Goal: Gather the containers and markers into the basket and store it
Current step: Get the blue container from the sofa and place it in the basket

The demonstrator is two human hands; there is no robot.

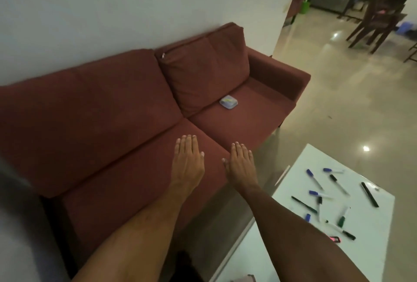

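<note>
My left hand and my right hand are stretched out flat, palms down, side by side above the front edge of a dark red sofa; both hold nothing. A small clear lidded container lies on the sofa's right seat cushion, well beyond my hands. Several markers with blue, black and green caps lie scattered on a white table at the lower right, to the right of my right forearm. No basket is in view.
A white wall rises behind the sofa. Glossy tiled floor opens to the right, with dark wooden chairs at the far back. A small pink and black object lies on the table beside my right arm.
</note>
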